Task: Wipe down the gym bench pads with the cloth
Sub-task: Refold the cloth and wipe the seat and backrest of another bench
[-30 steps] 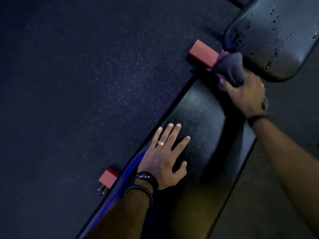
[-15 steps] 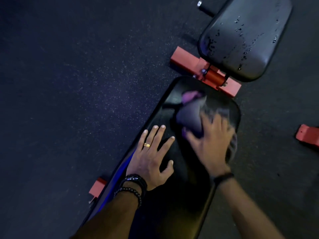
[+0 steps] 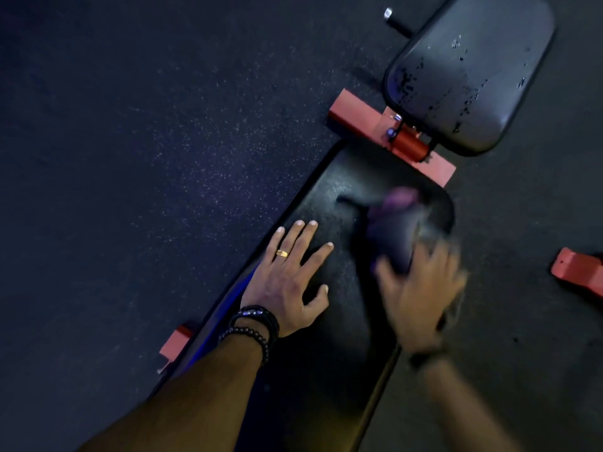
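On the back pad [image 3: 342, 321], right hand [image 3: 421, 288] presses cloth [image 3: 391, 236].

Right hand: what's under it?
The right hand presses a purple cloth on the long bench pad. The cloth's rear part and the pad beneath are covered.

The long bench pad [image 3: 326, 321] is black, with a fine grainy sheen near its far end and a blue reflection along its left edge. The seat pad [image 3: 473, 76] at the far right is dark grey-black and has scattered black specks, like droplets. The frame crossbar [image 3: 359, 115] between the pads is salmon red, and its roller [image 3: 409, 146] is a deeper red. The cloth [image 3: 394, 230] is dark purple, lighter violet at its far tip. The floor [image 3: 130, 158] is black with small pale speckles. The ring [image 3: 282, 253] is gold. The wrist bracelets [image 3: 257, 324] are black beads.
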Demonstrator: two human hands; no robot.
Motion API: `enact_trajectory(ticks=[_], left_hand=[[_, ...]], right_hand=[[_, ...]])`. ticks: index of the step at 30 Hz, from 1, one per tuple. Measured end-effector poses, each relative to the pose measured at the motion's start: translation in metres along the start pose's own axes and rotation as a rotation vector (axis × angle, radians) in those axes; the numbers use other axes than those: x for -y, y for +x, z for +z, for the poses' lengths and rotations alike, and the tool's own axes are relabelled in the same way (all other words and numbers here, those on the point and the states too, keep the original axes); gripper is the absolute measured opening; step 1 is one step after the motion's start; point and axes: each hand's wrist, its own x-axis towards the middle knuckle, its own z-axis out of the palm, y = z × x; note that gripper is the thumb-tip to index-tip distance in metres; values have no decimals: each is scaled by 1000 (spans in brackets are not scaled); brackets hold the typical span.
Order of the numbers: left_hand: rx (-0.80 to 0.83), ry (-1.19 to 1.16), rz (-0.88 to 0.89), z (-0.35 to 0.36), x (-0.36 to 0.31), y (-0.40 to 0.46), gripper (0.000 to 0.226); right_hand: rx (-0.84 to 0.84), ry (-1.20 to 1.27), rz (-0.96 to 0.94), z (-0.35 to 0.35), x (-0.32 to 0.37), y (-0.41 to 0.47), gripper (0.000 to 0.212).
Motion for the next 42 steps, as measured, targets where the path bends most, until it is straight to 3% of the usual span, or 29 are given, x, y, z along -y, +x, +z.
enact_trajectory(ticks=[3,11,17,24,27,36,42], left_hand=[[-15,-9,-12,-3,-1,3,68],[-23,-9,-14,-2,6,6,67],[-59,9,-11,-1,-2,1,67],[-80,11,-12,-1,2,-3,67],[-92,-1,-9,1,-3,-4,67],[-66,2,1,2,-2,0,66],[-51,-5,-18,2,1,-1,67]], right_hand=[[-34,79,7,-12,-2,-106,67],[-109,45,237,18,-10,67,66],[-64,136,386,19,-26,128,70],[-131,74,164,7,-4,-38,64],[-110,45,151,5,-6,-60,62],[-32,35,397,9,-11,123,65],[15,-5,288,20,-17,156,67]])
